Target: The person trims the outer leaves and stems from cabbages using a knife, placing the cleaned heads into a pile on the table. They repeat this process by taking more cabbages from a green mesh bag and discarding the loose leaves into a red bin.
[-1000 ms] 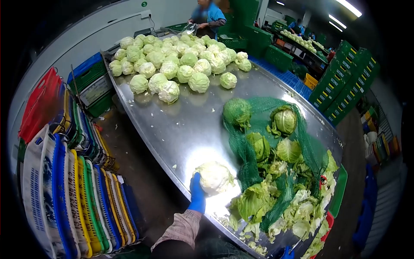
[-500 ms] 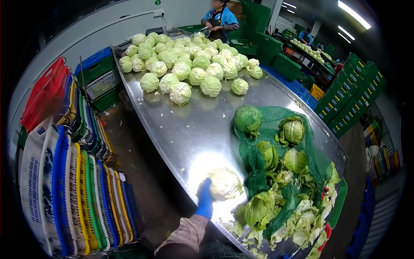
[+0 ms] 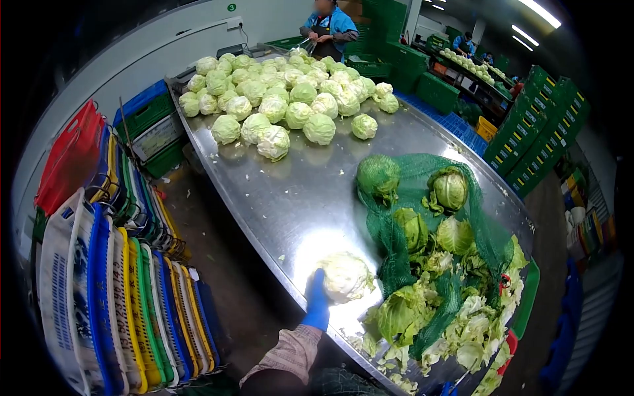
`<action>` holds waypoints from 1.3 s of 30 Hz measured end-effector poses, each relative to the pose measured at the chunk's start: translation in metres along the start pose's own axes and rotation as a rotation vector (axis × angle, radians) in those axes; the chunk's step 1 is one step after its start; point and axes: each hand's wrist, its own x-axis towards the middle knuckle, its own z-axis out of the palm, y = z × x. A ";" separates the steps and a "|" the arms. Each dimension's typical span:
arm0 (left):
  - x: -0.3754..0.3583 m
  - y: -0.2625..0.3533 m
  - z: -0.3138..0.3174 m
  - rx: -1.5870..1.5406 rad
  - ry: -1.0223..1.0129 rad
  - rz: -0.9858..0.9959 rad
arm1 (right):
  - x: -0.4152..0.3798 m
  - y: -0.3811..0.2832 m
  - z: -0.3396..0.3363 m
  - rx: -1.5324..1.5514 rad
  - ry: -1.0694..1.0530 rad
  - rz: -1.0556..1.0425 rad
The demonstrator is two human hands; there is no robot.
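Note:
My left hand [image 3: 317, 300], in a blue glove, holds a pale trimmed cabbage [image 3: 346, 277] against the metal table [image 3: 284, 198] near its front edge. The thumb or a finger lies along the cabbage's left side; the other fingers are hidden. To the right, a green mesh bag [image 3: 396, 247] lies open around and under green cabbages [image 3: 451, 191] and loose leaves [image 3: 403, 313]. A small blue patch [image 3: 449, 389] at the bottom edge may be my right hand; its fingers cannot be made out.
Many trimmed cabbages [image 3: 273, 107] are piled at the table's far end. Behind them stands a person in blue [image 3: 337, 28]. Stacked colourful baskets [image 3: 125, 303] stand at the left, green crates [image 3: 541, 138] at the right. More leaves [image 3: 475, 336] cover the near right corner.
The camera view has shifted slightly. My left hand stays on the same cabbage. Slightly more of the blue patch at the bottom edge shows.

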 end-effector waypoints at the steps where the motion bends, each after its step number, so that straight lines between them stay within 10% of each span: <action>1: -0.001 0.001 -0.001 -0.007 0.002 -0.016 | -0.004 -0.003 0.002 -0.004 0.003 0.011; 5: -0.010 0.009 0.006 -0.007 -0.008 -0.032 | -0.002 -0.001 0.000 -0.050 -0.012 -0.009; 11: -0.010 0.009 0.007 -0.014 -0.041 -0.040 | 0.036 0.065 -0.034 -1.040 0.135 -0.985; 14: -0.006 0.007 0.007 -0.004 -0.026 0.004 | 0.013 0.038 -0.014 -0.110 -0.029 -0.051; 21: -0.002 0.004 0.001 0.009 -0.025 0.000 | 0.019 0.046 -0.027 -1.204 0.049 -0.833; 24: -0.003 0.004 0.000 0.020 0.004 -0.001 | 0.007 0.013 -0.013 -0.320 -0.075 -0.011; 27: 0.000 0.000 -0.002 0.000 0.009 0.013 | 0.024 0.050 -0.029 -1.040 -0.030 -0.758; 39: -0.004 0.002 0.002 0.022 0.029 0.048 | 0.037 0.072 -0.040 -1.013 -0.090 -0.852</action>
